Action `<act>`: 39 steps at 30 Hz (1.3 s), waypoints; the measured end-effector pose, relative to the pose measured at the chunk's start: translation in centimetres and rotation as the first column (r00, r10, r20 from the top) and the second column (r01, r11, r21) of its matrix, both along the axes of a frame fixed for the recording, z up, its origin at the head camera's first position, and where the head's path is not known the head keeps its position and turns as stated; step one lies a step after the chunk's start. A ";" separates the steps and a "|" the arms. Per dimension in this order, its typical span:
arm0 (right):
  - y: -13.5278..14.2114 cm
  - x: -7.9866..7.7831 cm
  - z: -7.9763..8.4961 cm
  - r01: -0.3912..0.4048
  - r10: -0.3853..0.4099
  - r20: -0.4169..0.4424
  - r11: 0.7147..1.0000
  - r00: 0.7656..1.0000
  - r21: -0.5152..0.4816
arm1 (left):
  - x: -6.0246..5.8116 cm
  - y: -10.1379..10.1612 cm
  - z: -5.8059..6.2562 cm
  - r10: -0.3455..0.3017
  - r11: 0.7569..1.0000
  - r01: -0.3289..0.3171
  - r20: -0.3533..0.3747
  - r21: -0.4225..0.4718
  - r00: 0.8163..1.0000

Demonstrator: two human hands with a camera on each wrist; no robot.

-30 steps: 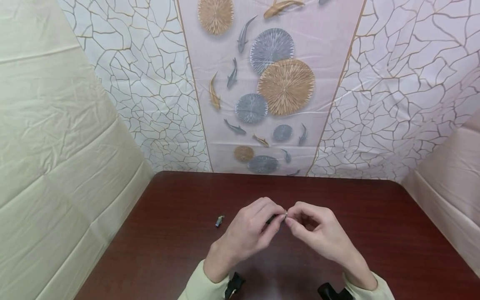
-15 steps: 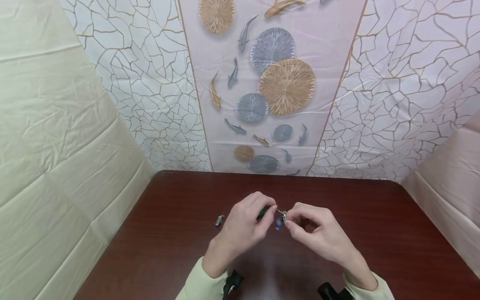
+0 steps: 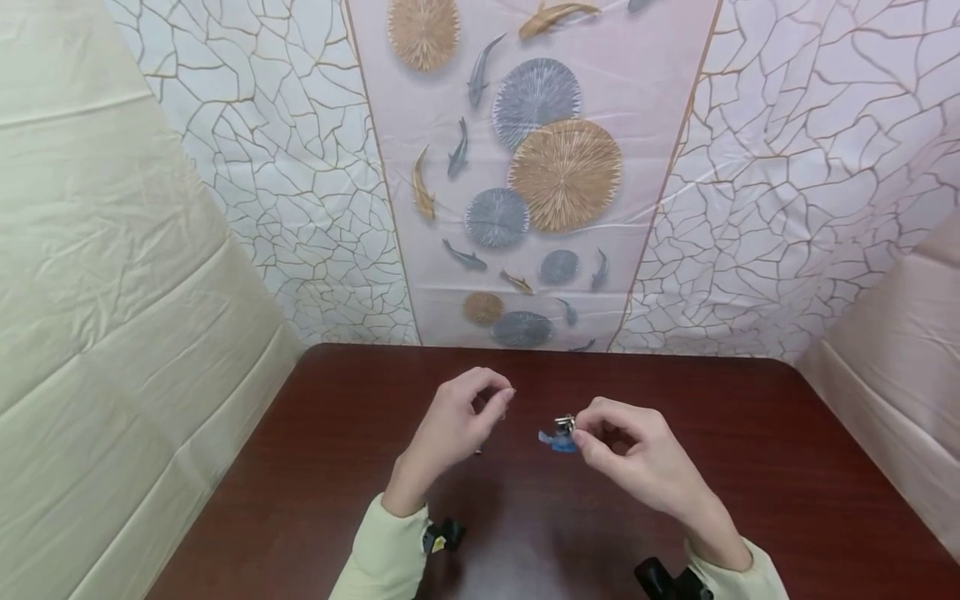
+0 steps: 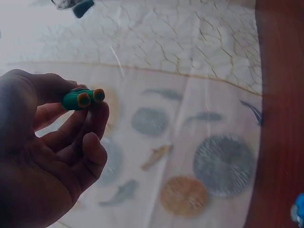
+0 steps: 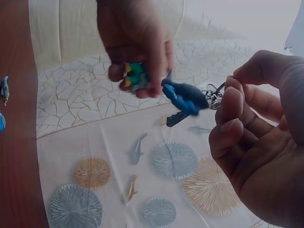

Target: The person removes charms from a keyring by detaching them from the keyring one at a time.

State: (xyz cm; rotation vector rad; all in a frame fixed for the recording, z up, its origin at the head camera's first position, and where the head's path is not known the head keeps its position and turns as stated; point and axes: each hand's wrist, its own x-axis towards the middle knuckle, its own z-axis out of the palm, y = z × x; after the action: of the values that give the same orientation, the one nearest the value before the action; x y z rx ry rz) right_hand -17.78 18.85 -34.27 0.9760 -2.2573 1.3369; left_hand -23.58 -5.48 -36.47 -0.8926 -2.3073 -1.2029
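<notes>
My left hand (image 3: 452, 427) pinches a small green charm (image 4: 84, 99) with two round orange-rimmed ends; the hand hides it in the head view. To its right, my right hand (image 3: 639, 452) pinches a metal key ring (image 5: 214, 95) between thumb and fingertips. From the ring hangs a dark-and-blue, fish-like charm (image 5: 186, 97), its tail pointing towards the left hand. In the head view this appears as a blue piece (image 3: 558, 442) below shiny metal parts (image 3: 566, 423). A gap separates the two hands, both held above the table.
The dark red-brown table (image 3: 360, 400) ends at a patterned cloth backdrop (image 3: 525, 275). Two small bluish items lie on it in the right wrist view: a grey-blue charm (image 5: 5, 90) and a bright blue one (image 5: 2, 122). Pale cloth (image 3: 135, 333) hangs at the left side.
The hands met over the ring a second ago. My left hand has since drawn away to the left with the green charm, while my right hand stays nearly in place with the ring.
</notes>
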 end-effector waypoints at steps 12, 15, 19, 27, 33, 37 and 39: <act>0.2 -0.3 -0.3 0.011 -0.012 0.044 1.000 0.999 0.017 | -3.0 -0.3 -4.2 0.070 0.975 -0.006 0.282 -0.221 0.957; 0.2 -0.4 -0.3 0.013 -0.014 0.054 1.000 0.998 0.020 | -3.5 0.2 -5.2 0.076 0.967 0.012 0.331 -0.256 0.941; 0.2 -0.4 -0.3 0.024 -0.027 0.076 0.999 0.997 0.029 | -4.1 1.0 -6.2 0.095 0.958 0.015 0.366 -0.286 0.926; 0.2 -0.5 -0.4 0.031 -0.035 0.094 0.999 0.995 0.039 | -4.9 2.4 -7.9 0.151 0.941 0.014 0.454 -0.339 0.878; 0.2 -0.5 -0.3 0.036 -0.040 0.094 0.998 0.995 0.047 | -5.2 2.9 -8.9 0.244 0.899 -0.033 0.439 -0.436 0.865; 0.2 -0.5 -0.4 0.038 -0.043 0.095 0.998 0.995 0.050 | -5.4 3.2 -9.7 0.278 0.876 -0.041 0.435 -0.480 0.857; 0.2 -0.6 -0.4 0.040 -0.045 0.095 0.998 0.994 0.052 | -5.4 3.3 -9.9 0.290 0.869 -0.045 0.434 -0.493 0.853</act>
State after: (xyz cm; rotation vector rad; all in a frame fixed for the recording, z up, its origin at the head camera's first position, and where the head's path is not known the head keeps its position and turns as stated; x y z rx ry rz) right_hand -18.36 19.06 -34.71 0.8919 -2.3801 1.3420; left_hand -28.97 -2.19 -46.35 -0.5245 -3.1130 -0.8762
